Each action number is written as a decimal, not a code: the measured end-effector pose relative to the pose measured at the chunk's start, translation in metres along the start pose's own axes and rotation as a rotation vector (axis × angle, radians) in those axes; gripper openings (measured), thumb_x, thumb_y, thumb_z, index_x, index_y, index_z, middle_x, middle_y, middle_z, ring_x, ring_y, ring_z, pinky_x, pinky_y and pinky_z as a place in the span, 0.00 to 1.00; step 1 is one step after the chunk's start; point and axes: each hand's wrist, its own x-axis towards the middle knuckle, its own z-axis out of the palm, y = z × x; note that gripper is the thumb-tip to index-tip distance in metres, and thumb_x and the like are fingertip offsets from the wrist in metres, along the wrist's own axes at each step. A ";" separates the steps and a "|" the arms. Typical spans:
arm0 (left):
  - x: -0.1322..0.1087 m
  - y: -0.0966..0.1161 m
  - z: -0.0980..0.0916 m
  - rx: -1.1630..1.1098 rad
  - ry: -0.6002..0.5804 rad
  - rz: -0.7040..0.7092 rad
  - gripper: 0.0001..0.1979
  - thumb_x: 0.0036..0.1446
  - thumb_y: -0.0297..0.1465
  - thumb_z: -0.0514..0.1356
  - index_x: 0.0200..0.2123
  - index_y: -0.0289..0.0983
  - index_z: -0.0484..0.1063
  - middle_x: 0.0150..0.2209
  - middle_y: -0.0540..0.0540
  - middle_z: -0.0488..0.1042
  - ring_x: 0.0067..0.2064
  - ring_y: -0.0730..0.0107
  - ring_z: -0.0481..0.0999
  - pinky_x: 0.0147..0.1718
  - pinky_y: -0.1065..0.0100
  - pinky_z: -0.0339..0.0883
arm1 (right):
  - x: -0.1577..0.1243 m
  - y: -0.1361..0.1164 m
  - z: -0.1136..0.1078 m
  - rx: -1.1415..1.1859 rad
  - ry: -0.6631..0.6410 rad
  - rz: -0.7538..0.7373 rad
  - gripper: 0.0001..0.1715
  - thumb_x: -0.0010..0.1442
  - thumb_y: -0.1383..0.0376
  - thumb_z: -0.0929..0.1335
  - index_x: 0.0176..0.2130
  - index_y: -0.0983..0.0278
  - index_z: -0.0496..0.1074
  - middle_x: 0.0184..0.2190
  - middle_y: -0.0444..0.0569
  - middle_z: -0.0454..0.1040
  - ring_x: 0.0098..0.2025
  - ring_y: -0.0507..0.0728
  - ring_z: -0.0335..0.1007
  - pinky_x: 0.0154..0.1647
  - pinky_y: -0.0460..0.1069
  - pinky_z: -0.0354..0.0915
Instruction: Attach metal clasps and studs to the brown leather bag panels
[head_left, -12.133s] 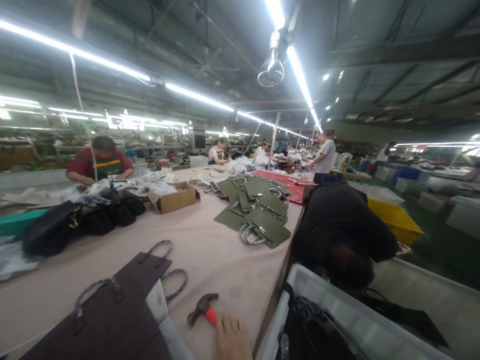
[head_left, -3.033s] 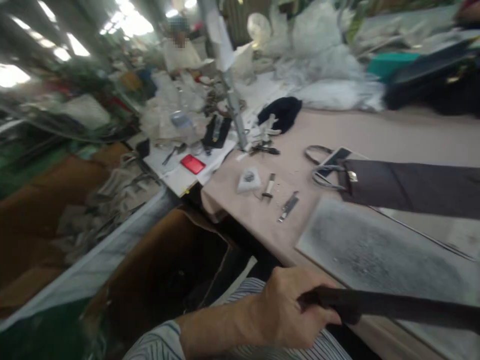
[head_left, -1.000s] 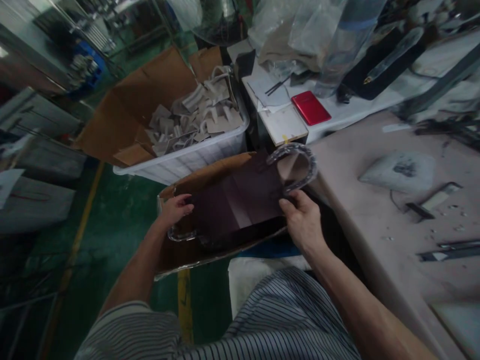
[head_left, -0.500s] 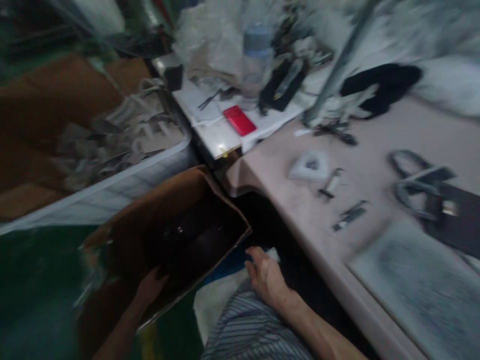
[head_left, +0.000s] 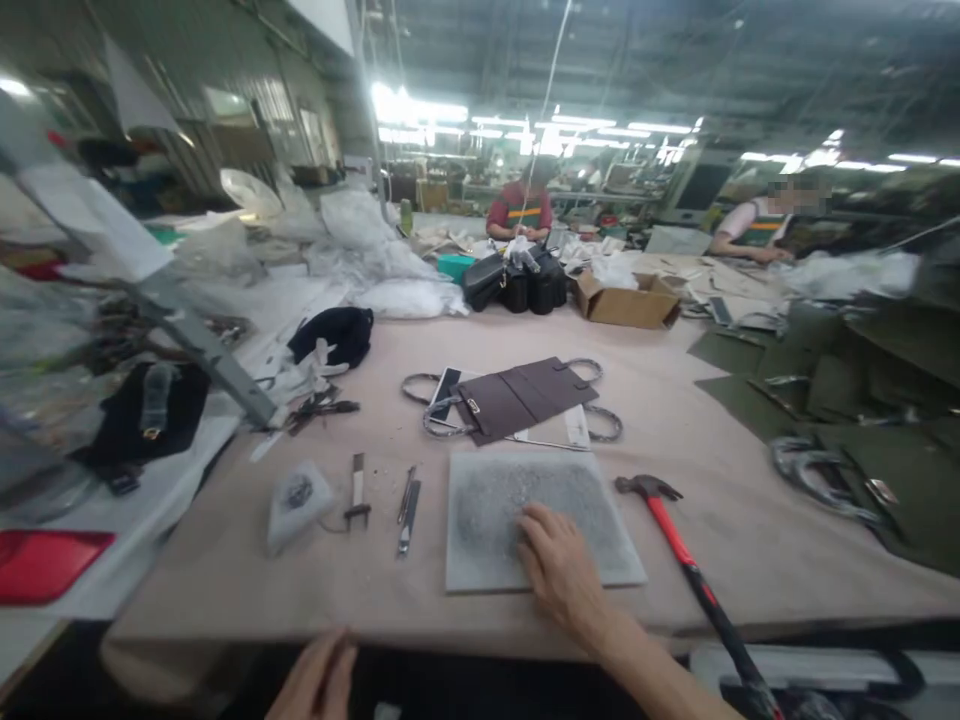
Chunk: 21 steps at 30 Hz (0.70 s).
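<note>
My right hand [head_left: 556,565] rests on a grey, worn slab [head_left: 487,520], fingers spread and slightly bent, with nothing visible in them. Low at the table's front edge is my left hand [head_left: 319,680], slightly blurred, its fingers stretched out and holding nothing I can see. To the right of the slab lies a claw hammer [head_left: 675,535] with a red and black handle. Left of it are slim metal tools [head_left: 409,518] and a small tool with a crossbar [head_left: 358,492]. Behind the slab lies a flat dark brown bag piece [head_left: 525,395] with looped handles.
A white packet of small dark parts [head_left: 300,500] sits at the left. Olive bag pieces [head_left: 847,400] pile up on the right. A metal post [head_left: 210,350] rises at the left, near a red flat object [head_left: 52,565]. Two people work beyond a cardboard box [head_left: 626,300].
The view has swung up and right from the box on the floor to the table. My left hand has left the box; my right hand has moved from beside my lap onto the slab.
</note>
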 end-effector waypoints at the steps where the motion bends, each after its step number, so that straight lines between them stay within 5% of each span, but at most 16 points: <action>1: 0.020 0.018 0.007 0.005 0.050 0.034 0.13 0.67 0.36 0.55 0.48 0.48 0.78 0.48 0.45 0.81 0.49 0.52 0.81 0.49 0.54 0.79 | -0.003 0.017 -0.001 -0.069 0.019 0.053 0.16 0.65 0.68 0.63 0.51 0.63 0.72 0.54 0.59 0.73 0.56 0.66 0.69 0.55 0.61 0.67; 6: 0.165 0.123 0.051 0.200 -0.112 0.330 0.15 0.66 0.28 0.52 0.49 0.39 0.76 0.54 0.39 0.77 0.53 0.54 0.77 0.55 0.55 0.72 | -0.016 0.065 0.007 -0.198 0.080 0.170 0.19 0.68 0.61 0.63 0.56 0.63 0.71 0.58 0.58 0.71 0.61 0.67 0.66 0.61 0.63 0.62; 10: 0.250 0.155 0.074 0.581 -0.309 0.441 0.17 0.65 0.22 0.49 0.48 0.32 0.76 0.54 0.33 0.74 0.58 0.51 0.72 0.63 0.49 0.60 | -0.019 0.066 0.014 -0.231 0.106 0.175 0.21 0.68 0.60 0.63 0.57 0.63 0.70 0.59 0.58 0.71 0.62 0.67 0.64 0.63 0.64 0.60; 17: 0.294 0.135 0.079 0.733 -0.441 0.557 0.17 0.64 0.21 0.48 0.41 0.34 0.77 0.45 0.36 0.78 0.52 0.53 0.76 0.67 0.44 0.50 | -0.022 0.060 0.017 -0.188 0.139 0.237 0.21 0.65 0.62 0.67 0.56 0.63 0.72 0.59 0.57 0.71 0.62 0.68 0.65 0.64 0.65 0.59; 21: 0.309 0.138 0.067 0.682 -0.401 0.626 0.14 0.66 0.25 0.49 0.40 0.36 0.76 0.43 0.38 0.80 0.49 0.53 0.78 0.65 0.45 0.53 | -0.023 0.059 0.019 -0.144 0.176 0.275 0.21 0.64 0.62 0.67 0.56 0.61 0.72 0.60 0.56 0.71 0.63 0.67 0.65 0.64 0.64 0.58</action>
